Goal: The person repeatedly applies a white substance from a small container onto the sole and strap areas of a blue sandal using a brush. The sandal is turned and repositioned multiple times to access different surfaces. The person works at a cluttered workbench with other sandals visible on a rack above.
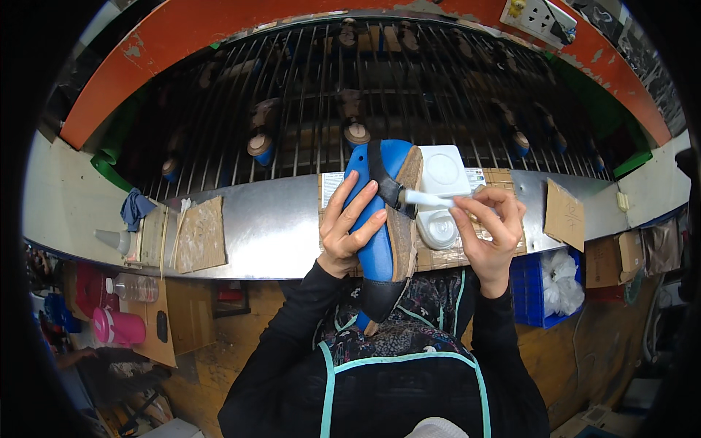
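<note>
— What does the person's left hand [355, 225] have hold of?

— A blue shoe [381, 219], gripped from the side. The fingers [363, 198] are spread along the blue upper, and the thumb is hidden behind it. The shoe is held up over the metal bench [255, 223], toe end pointing away from the person and the dark heel end down toward the apron [398, 387]. Its tan sole [404, 219] faces right, toward the other hand.

— And the right hand [491, 226]?

— It pinches a small brush with a white handle [427, 198] between thumb and fingertips [467, 216], the other fingers curled close beside them. The brush's dark tip touches the shoe near the top of the sole edge, by a black strap.

— What lies under the hands?

— A white plastic container [442, 193] stands on a sheet of cardboard [504, 179] on the bench, just behind the brush and beside the shoe. A round lid or pot sits at its near end.

— Anything else on the bench?

— To the left, well apart, another piece of stained cardboard [201, 233], a blue rag [135, 206] and a white squeeze bottle [113, 239] lying on its side. To the right, a small cardboard tag [564, 214].

— And beyond the bench?

— A dark wire rack [307, 87] holding several more shoes, under an orange frame [182, 36]. Below the bench at the left stands a pink jug [120, 327]; at the right, a blue crate [529, 296] with white plastic bags in it.
</note>
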The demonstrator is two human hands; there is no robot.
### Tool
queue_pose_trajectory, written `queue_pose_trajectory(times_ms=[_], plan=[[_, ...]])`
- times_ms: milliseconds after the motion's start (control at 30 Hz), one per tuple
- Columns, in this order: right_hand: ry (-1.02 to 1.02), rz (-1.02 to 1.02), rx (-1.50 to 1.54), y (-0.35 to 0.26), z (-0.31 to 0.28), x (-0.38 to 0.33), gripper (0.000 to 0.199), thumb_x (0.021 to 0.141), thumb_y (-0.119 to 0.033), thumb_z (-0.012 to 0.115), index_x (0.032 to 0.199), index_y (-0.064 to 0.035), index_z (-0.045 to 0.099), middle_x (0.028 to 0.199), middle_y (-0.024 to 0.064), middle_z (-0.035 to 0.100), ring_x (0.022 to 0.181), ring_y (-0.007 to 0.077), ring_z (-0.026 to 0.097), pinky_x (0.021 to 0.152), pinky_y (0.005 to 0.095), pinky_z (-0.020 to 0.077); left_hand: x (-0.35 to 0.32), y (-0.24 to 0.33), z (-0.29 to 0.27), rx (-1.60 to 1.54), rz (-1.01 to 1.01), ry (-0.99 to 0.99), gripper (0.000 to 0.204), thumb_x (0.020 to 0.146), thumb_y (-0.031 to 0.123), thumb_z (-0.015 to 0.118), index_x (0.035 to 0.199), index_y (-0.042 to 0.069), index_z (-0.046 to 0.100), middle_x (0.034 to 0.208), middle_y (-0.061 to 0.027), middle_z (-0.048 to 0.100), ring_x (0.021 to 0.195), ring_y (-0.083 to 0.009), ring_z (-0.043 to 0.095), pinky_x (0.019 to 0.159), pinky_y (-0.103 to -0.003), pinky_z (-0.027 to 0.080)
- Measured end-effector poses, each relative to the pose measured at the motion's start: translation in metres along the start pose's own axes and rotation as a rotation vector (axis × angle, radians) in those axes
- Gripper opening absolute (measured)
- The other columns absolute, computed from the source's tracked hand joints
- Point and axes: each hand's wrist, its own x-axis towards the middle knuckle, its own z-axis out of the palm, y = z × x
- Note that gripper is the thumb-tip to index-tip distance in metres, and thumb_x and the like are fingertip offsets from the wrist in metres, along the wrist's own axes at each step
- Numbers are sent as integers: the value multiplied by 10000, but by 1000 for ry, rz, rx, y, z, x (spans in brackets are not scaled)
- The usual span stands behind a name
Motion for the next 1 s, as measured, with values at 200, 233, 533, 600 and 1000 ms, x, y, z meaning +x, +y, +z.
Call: queue_pose_trajectory(times_ms=[200,233,533,600,1000], plan=[[-22,-38,-41,-4,-2,1,205,700,-127,811,899,-139,764,833,-2,602,756,133,538,783,315,289,2,-2,-2,10,29,-11,390,755,145,756,1106,176,586,1246,-166,627,1213,-435,543,992,-519,485],[-33,-46,-39,-4,-3,1,200,702,-129,811,897,-139,764,832,-5,602,749,132,537,781,314,290,1,-3,-2,11,41,-24,370,773,148,747,1102,161,579,1237,-193,626,1208,-452,543,990,-534,478],[-335,101,210,8,-11,5,153,728,-174,802,870,-129,768,821,-9,604,681,120,521,731,314,286,-2,-4,0,-29,-10,26,444,696,144,788,1100,191,610,1264,-130,628,1220,-421,542,974,-485,510],[-296,116,208,5,-10,1,154,727,-167,802,872,-127,768,823,-9,605,685,121,521,732,314,284,-2,-2,1,-23,-22,35,451,695,152,793,1104,191,607,1267,-133,626,1221,-423,540,972,-485,512],[2,-106,-219,-24,-4,-8,257,707,-140,815,955,-161,751,847,-19,603,708,121,520,747,329,258,-3,-6,1,49,3,31,421,726,139,774,1098,220,594,1264,-104,631,1242,-389,532,1000,-478,495]])
